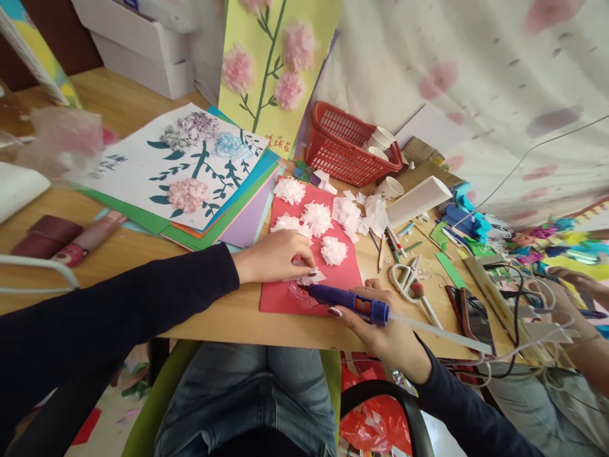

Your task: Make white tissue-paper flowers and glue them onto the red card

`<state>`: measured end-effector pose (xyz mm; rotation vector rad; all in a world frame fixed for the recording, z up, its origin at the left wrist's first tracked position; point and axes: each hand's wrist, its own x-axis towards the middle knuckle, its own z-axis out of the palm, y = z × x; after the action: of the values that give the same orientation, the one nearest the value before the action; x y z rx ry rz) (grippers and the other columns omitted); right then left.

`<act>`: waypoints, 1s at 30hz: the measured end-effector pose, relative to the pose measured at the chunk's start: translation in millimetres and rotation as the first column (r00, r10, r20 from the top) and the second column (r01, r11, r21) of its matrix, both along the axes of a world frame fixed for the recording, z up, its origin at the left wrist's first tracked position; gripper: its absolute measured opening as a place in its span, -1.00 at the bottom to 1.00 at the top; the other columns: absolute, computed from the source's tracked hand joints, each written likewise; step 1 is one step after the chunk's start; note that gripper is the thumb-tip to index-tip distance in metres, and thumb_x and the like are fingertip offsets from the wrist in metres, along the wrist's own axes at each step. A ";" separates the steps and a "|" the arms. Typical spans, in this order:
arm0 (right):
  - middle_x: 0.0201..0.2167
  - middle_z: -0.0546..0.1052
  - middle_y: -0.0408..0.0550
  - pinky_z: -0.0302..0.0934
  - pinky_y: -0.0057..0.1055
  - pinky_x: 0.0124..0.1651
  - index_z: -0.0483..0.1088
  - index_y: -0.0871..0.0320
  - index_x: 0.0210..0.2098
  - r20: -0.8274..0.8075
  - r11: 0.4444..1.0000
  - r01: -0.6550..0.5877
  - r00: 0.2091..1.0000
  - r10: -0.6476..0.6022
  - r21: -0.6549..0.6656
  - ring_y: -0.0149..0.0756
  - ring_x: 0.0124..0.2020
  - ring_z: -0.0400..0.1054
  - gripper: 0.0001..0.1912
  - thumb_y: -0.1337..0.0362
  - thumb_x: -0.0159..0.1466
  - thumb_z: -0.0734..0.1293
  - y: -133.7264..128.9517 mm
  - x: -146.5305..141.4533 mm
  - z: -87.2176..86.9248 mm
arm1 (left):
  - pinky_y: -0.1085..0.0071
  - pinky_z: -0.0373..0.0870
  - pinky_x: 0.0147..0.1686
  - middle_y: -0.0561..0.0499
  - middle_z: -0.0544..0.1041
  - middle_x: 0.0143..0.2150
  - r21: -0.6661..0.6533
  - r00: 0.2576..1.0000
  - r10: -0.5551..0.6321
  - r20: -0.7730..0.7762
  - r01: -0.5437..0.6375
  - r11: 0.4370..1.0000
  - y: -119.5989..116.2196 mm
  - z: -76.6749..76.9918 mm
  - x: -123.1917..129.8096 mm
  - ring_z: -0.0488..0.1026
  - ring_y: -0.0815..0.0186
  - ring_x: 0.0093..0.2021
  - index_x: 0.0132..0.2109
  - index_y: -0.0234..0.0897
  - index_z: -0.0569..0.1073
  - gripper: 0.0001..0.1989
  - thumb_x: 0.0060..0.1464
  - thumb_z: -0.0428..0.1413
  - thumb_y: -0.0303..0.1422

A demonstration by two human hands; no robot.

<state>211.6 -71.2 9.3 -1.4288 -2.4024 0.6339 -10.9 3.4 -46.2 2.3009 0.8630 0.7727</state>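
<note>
Gluing, I judge, with my right hand (pixel 387 330) wrapped round the blue glue gun (pixel 346 299), nozzle beside the white paper tuft (pixel 314 277) my left hand (pixel 276 256) pinches at the red sheet's (pixel 351 273) near end, next calling for gentle pressing.

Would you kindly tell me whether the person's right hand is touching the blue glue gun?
Touching. The head view shows the right hand gripping the blue glue gun by its body, with no gap between them.

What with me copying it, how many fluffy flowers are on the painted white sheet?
4: purple flower at top, grey flower left, blue flower right, pink flower below.
</note>
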 end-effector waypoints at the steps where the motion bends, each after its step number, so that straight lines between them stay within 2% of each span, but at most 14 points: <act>1: -0.66 0.32 -0.16 0.02 -0.33 -0.47 0.33 0.13 -0.58 -0.017 1.000 0.006 1.000 -0.006 -0.010 -0.37 -0.62 0.14 -0.47 -0.12 0.34 0.23 -0.3 0.9 -0.7 | 0.45 0.22 -0.38 0.02 0.49 -0.45 -0.001 1.000 -0.001 0.001 0.001 1.000 0.1 0.1 0.0 0.38 0.38 -0.42 -0.33 -0.30 0.65 -0.91 0.09 0.24 -0.42; 10: -0.58 0.35 -0.10 0.09 -0.26 -0.31 0.32 0.12 -0.56 -0.043 1.000 0.006 0.999 -0.007 -0.025 -0.23 -0.44 0.24 -0.50 -0.10 0.33 0.23 4.5 4.4 0.8 | 0.45 0.20 -0.39 0.05 0.45 -0.49 0.006 1.000 -0.003 0.000 0.003 1.000 0.3 0.6 0.3 0.35 0.39 -0.44 -0.35 -0.31 0.65 -0.92 0.08 0.25 -0.44; 15: -0.61 0.30 -0.14 0.11 -0.22 -0.25 0.32 0.11 -0.55 -0.083 1.000 -0.021 0.996 0.020 -0.006 -0.24 -0.45 0.21 -0.54 -0.07 0.32 0.24 3.9 3.7 1.1 | 0.45 0.20 -0.39 0.06 0.45 -0.49 0.004 1.000 0.000 0.005 0.000 1.000 0.6 -0.1 0.8 0.35 0.39 -0.44 -0.35 -0.30 0.65 -0.93 0.07 0.25 -0.43; 21: -0.57 0.36 -0.14 0.12 -0.18 -0.13 0.36 0.11 -0.51 -0.104 0.997 -0.059 0.993 0.063 0.047 -0.25 -0.42 0.25 -0.61 -0.03 0.31 0.28 2.3 8.0 -0.9 | 0.45 0.22 -0.39 0.06 0.45 -0.49 -0.003 1.000 0.004 0.005 -0.004 1.000 0.8 0.0 0.2 0.36 0.39 -0.44 -0.35 -0.30 0.65 -0.92 0.07 0.24 -0.44; 24: -0.61 0.31 -0.16 0.12 -0.23 -0.28 0.31 0.11 -0.56 -0.105 0.999 -0.025 0.994 0.027 0.019 -0.28 -0.48 0.19 -0.57 -0.05 0.28 0.30 1.1 8.1 -2.0 | 0.45 0.22 -0.40 0.05 0.46 -0.49 -0.001 1.000 0.002 0.009 -0.002 1.000 0.4 0.6 -0.1 0.36 0.40 -0.45 -0.34 -0.32 0.65 -0.92 0.08 0.24 -0.45; 27: -0.61 0.29 -0.13 0.08 -0.31 -0.45 0.32 0.10 -0.57 -0.140 0.994 0.077 0.986 -0.088 -0.082 -0.28 -0.51 0.18 -0.56 -0.08 0.25 0.32 -0.4 6.4 -3.4 | 0.46 0.21 -0.41 0.05 0.47 -0.48 -0.002 1.000 0.002 0.009 -0.002 1.000 0.0 1.0 -0.4 0.36 0.40 -0.45 -0.35 -0.32 0.64 -0.93 0.07 0.24 -0.46; 30: -0.62 0.28 -0.14 0.02 -0.35 -0.54 0.36 0.10 -0.55 -0.175 0.979 0.111 0.974 -0.141 -0.173 -0.31 -0.55 0.15 -0.57 -0.09 0.23 0.34 -1.3 4.4 -4.2 | 0.45 0.21 -0.41 0.04 0.47 -0.48 -0.001 1.000 0.006 0.006 -0.006 1.000 0.3 0.2 -0.6 0.37 0.40 -0.45 -0.35 -0.31 0.64 -0.93 0.06 0.25 -0.46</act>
<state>216.0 -72.5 5.1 -1.4990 -2.1393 0.9058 -11.6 3.7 -46.0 2.2948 0.8672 0.7810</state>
